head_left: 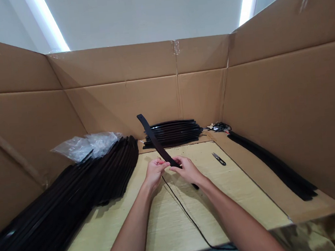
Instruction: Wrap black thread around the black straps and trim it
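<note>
A long, curved, flat black strip slants across the middle of the board, its far end raised and marked by a small hole. My right hand is closed around the strip's lower part, and its near end shows below that hand. Close beside it, my left hand pinches at the strip's left edge. A thin black cord runs from under my left fingers down to the front edge. A bit of red shows at the left fingertips, too small to name.
A large pile of black strips lies left, beside clear plastic bags. Another stack is at the back. Thread snips, tangled cords and more strips lie right. Cardboard walls enclose three sides.
</note>
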`<move>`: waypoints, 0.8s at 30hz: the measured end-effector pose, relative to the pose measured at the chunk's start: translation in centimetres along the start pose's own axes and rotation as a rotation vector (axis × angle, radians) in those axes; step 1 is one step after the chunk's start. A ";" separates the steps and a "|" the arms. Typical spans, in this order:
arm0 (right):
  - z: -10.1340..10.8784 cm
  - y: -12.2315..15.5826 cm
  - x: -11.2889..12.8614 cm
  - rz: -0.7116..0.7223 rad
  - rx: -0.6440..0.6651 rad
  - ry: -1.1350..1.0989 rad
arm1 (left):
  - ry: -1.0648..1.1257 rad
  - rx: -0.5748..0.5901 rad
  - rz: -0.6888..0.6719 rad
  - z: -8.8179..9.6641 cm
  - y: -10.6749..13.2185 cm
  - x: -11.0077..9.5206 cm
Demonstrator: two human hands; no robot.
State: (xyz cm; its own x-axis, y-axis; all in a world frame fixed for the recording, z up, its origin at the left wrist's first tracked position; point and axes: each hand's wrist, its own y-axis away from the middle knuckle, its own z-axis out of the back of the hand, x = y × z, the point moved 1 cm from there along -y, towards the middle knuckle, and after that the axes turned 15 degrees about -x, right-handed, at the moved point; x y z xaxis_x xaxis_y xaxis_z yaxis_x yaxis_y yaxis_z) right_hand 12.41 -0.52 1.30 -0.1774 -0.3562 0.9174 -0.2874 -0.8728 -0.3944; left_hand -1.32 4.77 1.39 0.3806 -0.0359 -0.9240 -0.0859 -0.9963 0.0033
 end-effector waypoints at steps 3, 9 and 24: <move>0.3 0.1 0.1 -0.023 -0.035 0.046 | -0.002 0.001 -0.006 -0.2 0.1 0.2; 0.0 0.3 0.1 -0.084 -0.037 0.035 | -0.007 0.037 -0.010 -0.6 0.5 0.0; -0.1 0.2 0.7 -0.115 -0.050 -0.047 | -0.005 0.035 -0.004 -0.4 0.3 0.1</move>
State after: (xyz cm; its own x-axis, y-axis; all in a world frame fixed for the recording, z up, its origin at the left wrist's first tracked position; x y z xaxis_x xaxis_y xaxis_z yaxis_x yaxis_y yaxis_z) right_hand 12.18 -0.91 1.83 -0.0965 -0.2707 0.9578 -0.3500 -0.8916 -0.2873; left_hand -0.95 4.42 1.41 0.3766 -0.0313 -0.9258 -0.1170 -0.9930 -0.0141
